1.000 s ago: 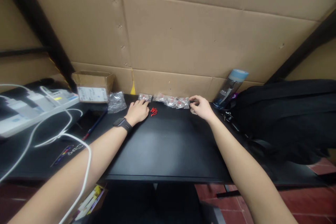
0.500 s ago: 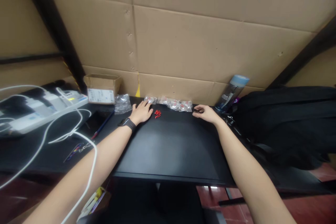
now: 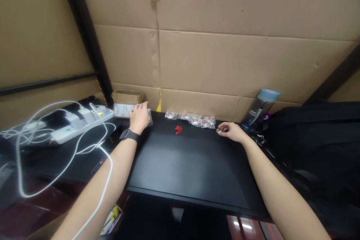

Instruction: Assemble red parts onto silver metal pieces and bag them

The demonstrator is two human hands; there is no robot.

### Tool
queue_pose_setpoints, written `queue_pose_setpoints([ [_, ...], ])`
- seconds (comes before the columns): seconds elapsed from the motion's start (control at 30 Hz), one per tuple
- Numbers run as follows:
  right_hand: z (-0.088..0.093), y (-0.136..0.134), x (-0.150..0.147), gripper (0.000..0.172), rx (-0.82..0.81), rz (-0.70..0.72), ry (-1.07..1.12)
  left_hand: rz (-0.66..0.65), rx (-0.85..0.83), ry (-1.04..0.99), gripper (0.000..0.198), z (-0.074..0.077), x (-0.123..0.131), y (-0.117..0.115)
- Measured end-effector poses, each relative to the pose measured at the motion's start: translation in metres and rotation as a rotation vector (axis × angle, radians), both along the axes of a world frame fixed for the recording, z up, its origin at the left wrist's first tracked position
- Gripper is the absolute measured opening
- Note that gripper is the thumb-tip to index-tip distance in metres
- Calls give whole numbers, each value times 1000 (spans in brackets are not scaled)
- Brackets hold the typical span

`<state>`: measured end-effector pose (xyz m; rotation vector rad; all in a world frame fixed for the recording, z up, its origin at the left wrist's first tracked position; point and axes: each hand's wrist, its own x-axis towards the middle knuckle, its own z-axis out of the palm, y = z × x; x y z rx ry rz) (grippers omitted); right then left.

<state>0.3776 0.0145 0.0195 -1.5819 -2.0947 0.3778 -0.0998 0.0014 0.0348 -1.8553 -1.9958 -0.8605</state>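
My left hand (image 3: 140, 117), with a dark watch on its wrist, is raised in front of the small cardboard box (image 3: 128, 97). Its fingers are bent and slightly apart, and partly cover a clear plastic bag (image 3: 151, 118) beside the box; I see nothing held in them. At the right of the packets, my right hand (image 3: 234, 132) pinches a small, shiny, round item (image 3: 221, 131) close to the tabletop. Several small clear packets (image 3: 197, 119) with silvery contents lie in a row along the back. In front of them is a red knotted cord (image 3: 178, 129).
White power strip (image 3: 81, 125) and loose white cables occupy the left; one cable crosses my left forearm. A blue-lidded bottle (image 3: 260, 109) leans at the back right beside a black bag (image 3: 317, 150). A cardboard wall (image 3: 202, 63) rises behind the black table (image 3: 185, 165).
My left hand has moved left from the packets to the plastic bag and box. A shiny round item now shows in my right fingers. The camera view has shifted.
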Motion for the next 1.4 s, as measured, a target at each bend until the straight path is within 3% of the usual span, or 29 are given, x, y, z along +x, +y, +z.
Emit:
queue_pose_setpoints([
  [0.13,0,0,-1,25,18,2,-14,41,-51,7,54,-2,-14,3],
  [0.37,2,0,1,31,8,5,-85,58,-21,-3,43,2,-9,3],
  [0.57,1,0,2,27,21,0,-69,-117,-19,-362,44,17,-10,4],
  [0.77,2,-1,1,27,30,-5,-55,-234,-98,-661,50,2,-11,18],
  [0.93,3,-1,-1,28,20,-14,-77,-219,-201,-682,53,-11,-14,25],
  [1.13,5,-2,-2,23,4,1,-105,-332,-380,-760,56,-24,-12,29],
  [1.4,7,-3,-3,20,-1,21,-114,-473,-385,-766,31,-24,-16,32],
])
